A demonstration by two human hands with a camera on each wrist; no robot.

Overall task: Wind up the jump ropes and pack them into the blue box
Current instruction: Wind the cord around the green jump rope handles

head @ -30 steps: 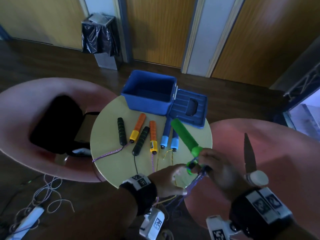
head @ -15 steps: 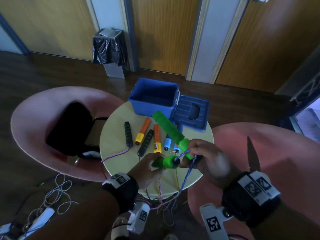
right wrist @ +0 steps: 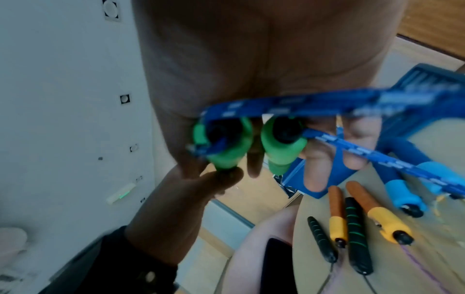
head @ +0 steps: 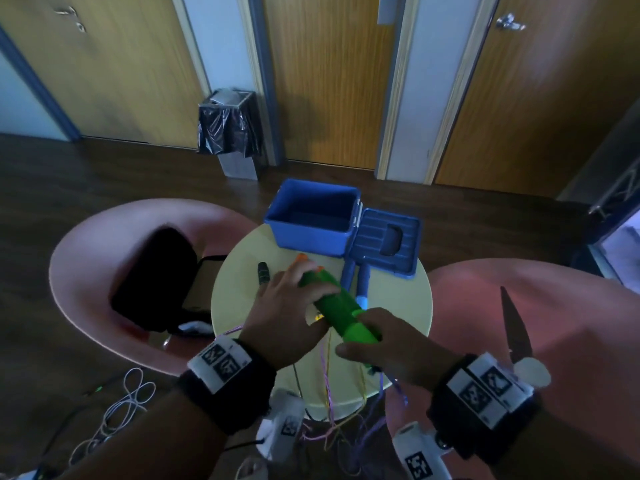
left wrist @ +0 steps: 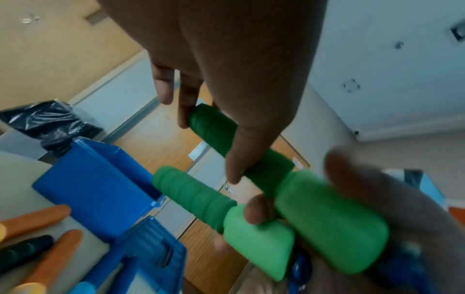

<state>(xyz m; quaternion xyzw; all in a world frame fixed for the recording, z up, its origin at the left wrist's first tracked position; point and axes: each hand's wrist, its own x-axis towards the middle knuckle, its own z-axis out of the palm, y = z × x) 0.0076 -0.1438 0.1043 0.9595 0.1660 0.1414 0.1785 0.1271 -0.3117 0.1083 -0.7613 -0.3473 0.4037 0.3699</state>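
Two green jump-rope handles (head: 334, 304) lie side by side in both my hands, above the round table (head: 235, 299). My left hand (head: 294, 292) wraps over their dark foam ends (left wrist: 214, 127), thumb underneath. My right hand (head: 367, 341) grips their light green ends (right wrist: 281, 147), where the blue rope (right wrist: 352, 147) comes out and hangs down. The open blue box (head: 311, 233) stands at the table's far edge, its lid (head: 384, 244) beside it on the right. Black (right wrist: 357, 234), orange (right wrist: 377, 210) and blue (right wrist: 402, 189) handles lie on the table.
Pink chairs stand left (head: 86, 271) and right (head: 536, 306) of the table; a black bag (head: 156, 282) lies on the left one, a dark pointed object (head: 516, 327) on the right one. Ropes (head: 325, 379) hang over the table's near edge. White cables (head: 128, 393) lie on the floor.
The two green handles have come together side by side. My left hand has moved up from the rope end and now lies over both handles. Both hands have moved forward over the table.
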